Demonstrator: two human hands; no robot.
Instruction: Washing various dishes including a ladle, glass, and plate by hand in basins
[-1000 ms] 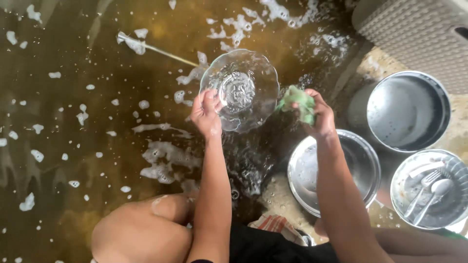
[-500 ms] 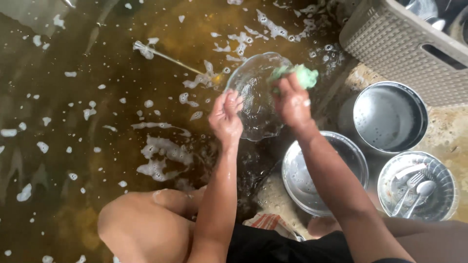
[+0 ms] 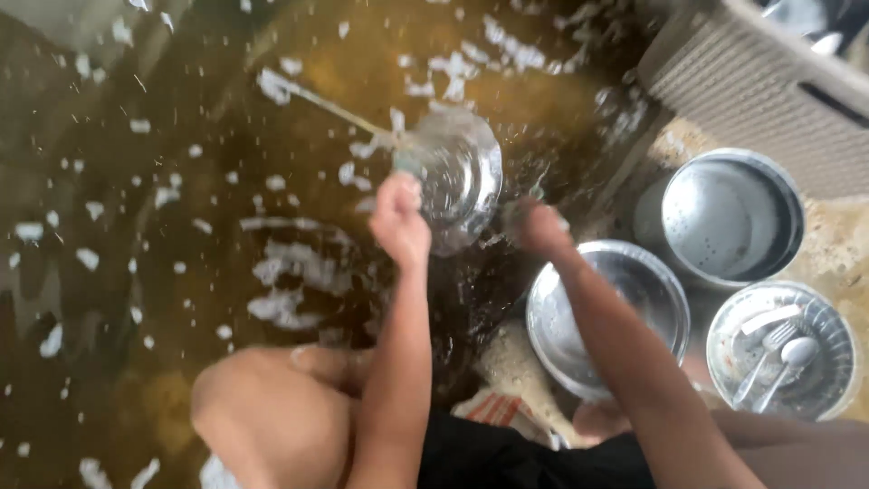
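Observation:
A clear glass bowl (image 3: pixel 457 177) is tilted on its edge over the wet brown floor. My left hand (image 3: pixel 398 222) grips its near rim. To the right of the bowl, just apart from it, my right hand (image 3: pixel 536 226) is closed in a fist. Only a blurred greenish scrap of the sponge (image 3: pixel 541 194) shows at its top. Both hands are motion-blurred.
White foam patches (image 3: pixel 281 272) lie across the wet floor. Right of my arms are a steel bowl (image 3: pixel 634 281), a steel pot (image 3: pixel 729 217) and a steel dish (image 3: pixel 828 380) holding a spoon and fork. A grey woven basket (image 3: pixel 742 81) stands top right. My knee (image 3: pixel 272 417) is bottom left.
The glass bowl has turned from lying flat to standing on its edge. My right hand with the sponge has come off the bowl's rim and dropped to its right.

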